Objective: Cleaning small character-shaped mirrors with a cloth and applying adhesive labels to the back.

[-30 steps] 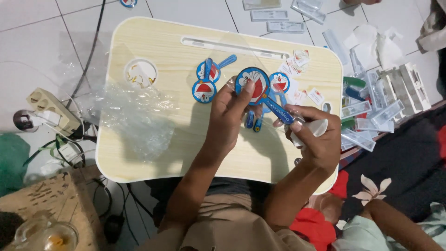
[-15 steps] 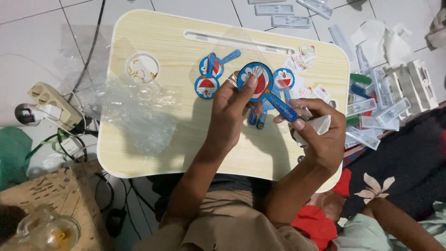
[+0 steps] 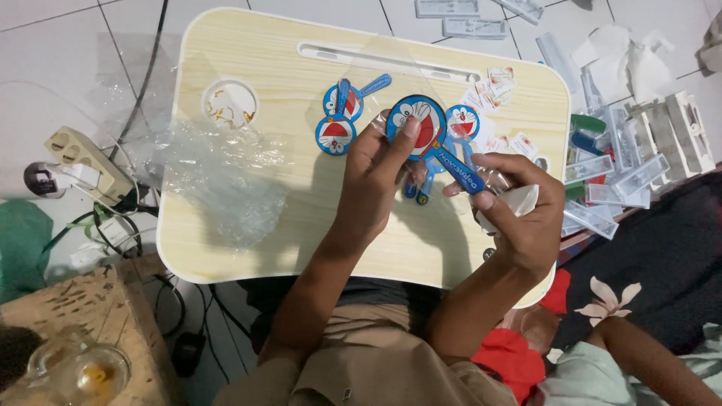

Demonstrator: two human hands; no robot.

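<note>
Blue round cartoon fan (image 3: 418, 124) pinched at its disc by left hand (image 3: 376, 169), handle gripped with white wad in right hand (image 3: 523, 214), above lap table (image 3: 248, 240) near far right corner: keep steady, avoid bending.

Your crumpled clear plastic wrapper (image 3: 226, 188) lies on the left of the surface (image 3: 248, 248). Small white-and-red paper labels (image 3: 498, 84) sit near its far right edge. Clear, long plastic packages (image 3: 613, 169) are heaped on the floor to your right.

We see white tiled floor (image 3: 60, 60), pale wood bench (image 3: 248, 45), power strip (image 3: 79, 154) with cables left, cardboard box (image 3: 68, 316).
</note>
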